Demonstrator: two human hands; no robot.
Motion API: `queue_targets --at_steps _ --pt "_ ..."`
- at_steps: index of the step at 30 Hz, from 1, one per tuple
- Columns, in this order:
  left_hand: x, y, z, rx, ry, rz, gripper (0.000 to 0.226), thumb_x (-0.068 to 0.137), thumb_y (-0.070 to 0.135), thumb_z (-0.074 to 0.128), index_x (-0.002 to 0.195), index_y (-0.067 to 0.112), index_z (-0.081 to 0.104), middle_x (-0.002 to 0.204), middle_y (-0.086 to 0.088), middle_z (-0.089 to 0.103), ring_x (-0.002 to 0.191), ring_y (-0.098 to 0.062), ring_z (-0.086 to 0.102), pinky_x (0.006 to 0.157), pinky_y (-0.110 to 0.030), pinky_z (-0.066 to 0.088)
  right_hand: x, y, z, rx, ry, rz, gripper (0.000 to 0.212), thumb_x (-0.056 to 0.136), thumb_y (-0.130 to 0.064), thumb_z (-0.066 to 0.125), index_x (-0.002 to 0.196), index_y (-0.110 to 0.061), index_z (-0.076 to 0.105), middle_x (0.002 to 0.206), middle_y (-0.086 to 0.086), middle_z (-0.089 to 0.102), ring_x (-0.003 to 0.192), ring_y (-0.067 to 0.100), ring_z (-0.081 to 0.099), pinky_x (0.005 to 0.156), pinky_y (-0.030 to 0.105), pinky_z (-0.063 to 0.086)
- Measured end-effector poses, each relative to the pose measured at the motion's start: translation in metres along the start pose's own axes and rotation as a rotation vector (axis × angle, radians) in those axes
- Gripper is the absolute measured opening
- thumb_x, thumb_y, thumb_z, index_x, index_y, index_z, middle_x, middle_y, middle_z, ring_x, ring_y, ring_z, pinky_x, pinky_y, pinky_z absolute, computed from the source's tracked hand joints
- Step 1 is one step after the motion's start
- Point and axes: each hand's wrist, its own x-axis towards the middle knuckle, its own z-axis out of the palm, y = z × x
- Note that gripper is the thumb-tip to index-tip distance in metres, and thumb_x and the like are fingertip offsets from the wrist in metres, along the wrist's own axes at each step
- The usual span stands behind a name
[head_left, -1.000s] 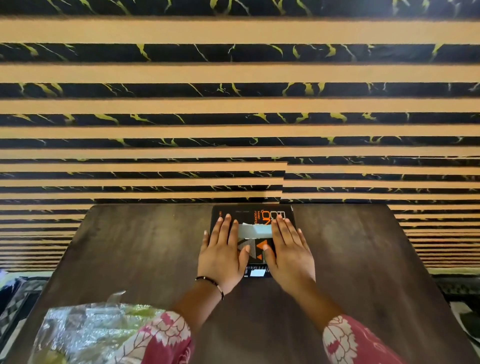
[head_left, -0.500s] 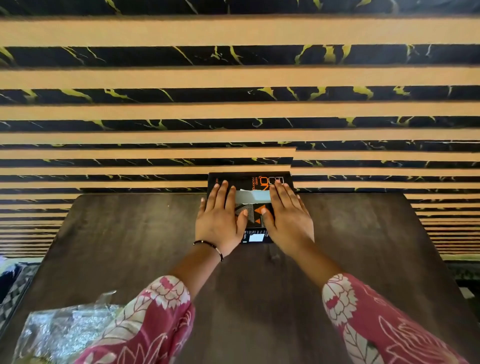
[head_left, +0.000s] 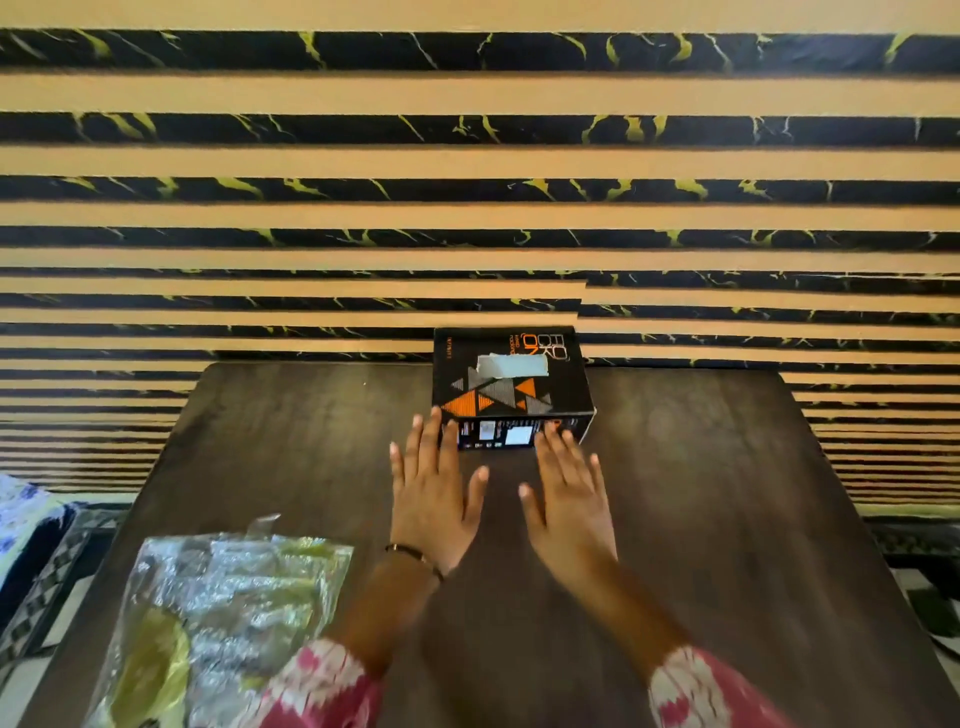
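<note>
A black box (head_left: 511, 387) with orange and grey triangles and a strip of grey tape on its lid stands at the far edge of the dark wooden table (head_left: 701, 493). My left hand (head_left: 431, 493) lies flat with spread fingers just in front of the box's near left corner, its fingertips at that corner. My right hand (head_left: 566, 493) is likewise flat and spread, fingertips at the box's near face. Neither hand holds anything. A thin dark bracelet circles my left wrist.
A crinkled clear plastic bag (head_left: 218, 618) with yellow-green contents lies on the table's near left. Behind the table rises a wall (head_left: 467, 156) of tan and black marbled stripes. Patterned fabric (head_left: 31, 545) sits off the table's left edge.
Both hands have slid off the top of the box and drawn back toward me; they now lie in front of it. The box stays at the table's far edge.
</note>
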Motion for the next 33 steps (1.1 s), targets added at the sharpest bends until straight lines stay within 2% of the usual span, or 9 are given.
queue_targets --at_steps 2,5,8,13,18,22,26,29,33 --pt "-0.054 -0.013 -0.001 0.017 -0.049 -0.034 0.072 0.09 0.059 0.009 0.14 0.011 0.031 0.152 -0.013 0.027 0.143 -0.024 0.009 0.113 -0.051 0.008 -0.054 -0.004 0.018 0.003 -0.072 -0.005 0.061 0.086 -0.039 0.03 0.142 -0.014 0.029 0.151 0.004 0.032 0.142 0.015 0.012 0.118 0.035 0.007" --pt "-0.125 -0.035 -0.003 0.092 -0.121 -0.12 0.067 0.088 0.053 0.027 0.136 0.007 0.037 0.146 -0.019 0.036 0.138 -0.033 0.02 0.107 -0.061 0.026 -0.126 -0.009 0.034 0.025 -0.141 -0.04 0.057 0.083 -0.036 0.039 0.136 -0.015 0.037 0.142 0.006 0.046 0.133 0.015 0.025 0.112 0.033 0.015" --pt "-0.173 -0.055 -0.009 0.168 -0.228 -0.355 0.079 0.08 0.054 0.029 0.141 0.003 0.028 0.151 -0.023 0.023 0.14 -0.042 0.015 0.108 -0.063 0.014 -0.174 -0.014 0.038 0.04 -0.166 -0.079 0.057 0.081 -0.035 0.041 0.134 -0.015 0.038 0.14 0.005 0.049 0.13 0.016 0.03 0.1 0.047 0.041" --pt "-0.203 -0.062 -0.019 0.223 -0.356 -0.669 0.087 0.089 0.056 0.035 0.146 0.009 -0.01 0.155 -0.017 -0.017 0.142 -0.037 -0.014 0.11 -0.064 -0.004 -0.202 -0.013 0.033 0.096 -0.225 -0.037 0.067 0.081 -0.041 0.028 0.142 -0.012 0.032 0.151 0.005 0.029 0.14 0.023 0.027 0.113 0.033 0.016" --pt "-0.209 -0.044 -0.016 0.139 -0.439 -0.566 0.08 0.091 0.054 0.034 0.146 0.012 -0.005 0.157 -0.014 -0.009 0.144 -0.034 -0.004 0.113 -0.059 0.003 -0.208 -0.009 0.024 0.056 -0.177 0.082 0.067 0.076 -0.038 0.031 0.132 -0.005 0.048 0.14 0.012 0.047 0.126 0.029 0.049 0.102 0.047 0.035" --pt "-0.213 -0.02 -0.003 0.14 -0.529 -0.262 0.076 0.091 0.051 0.036 0.147 0.015 0.0 0.158 -0.01 -0.005 0.145 -0.028 -0.001 0.115 -0.051 0.004 -0.22 -0.004 0.019 0.122 -0.186 0.17 0.07 0.075 -0.039 0.033 0.136 -0.005 0.042 0.143 0.014 0.043 0.132 0.03 0.041 0.109 0.047 0.028" --pt "-0.208 0.013 -0.002 -0.129 -0.606 -0.006 0.079 0.079 0.054 0.031 0.145 0.012 0.017 0.154 -0.01 0.021 0.141 -0.021 0.021 0.112 -0.023 0.014 -0.224 -0.002 0.006 0.221 -0.236 0.253 0.064 0.078 -0.025 0.045 0.139 -0.008 0.036 0.146 0.011 0.04 0.135 0.026 0.037 0.113 0.04 0.027" --pt "-0.198 0.022 -0.02 -0.362 -0.458 -0.001 0.072 0.079 0.054 0.032 0.138 0.013 0.035 0.146 -0.008 0.035 0.131 -0.018 0.039 0.099 -0.007 0.019 -0.226 -0.001 -0.001 0.284 -0.209 0.314 0.057 0.08 -0.017 0.054 0.136 -0.01 0.042 0.139 0.01 0.048 0.127 0.029 0.045 0.108 0.037 0.033" --pt "-0.177 -0.012 -0.032 -0.298 -0.184 -0.088 0.053 0.087 0.031 0.052 0.135 0.012 0.041 0.146 -0.009 0.035 0.131 -0.024 0.038 0.108 -0.029 0.031 -0.228 -0.001 -0.007 0.315 -0.161 0.338 0.049 0.075 -0.025 0.046 0.122 -0.016 0.056 0.121 0.008 0.059 0.111 0.03 0.055 0.096 0.036 0.043"
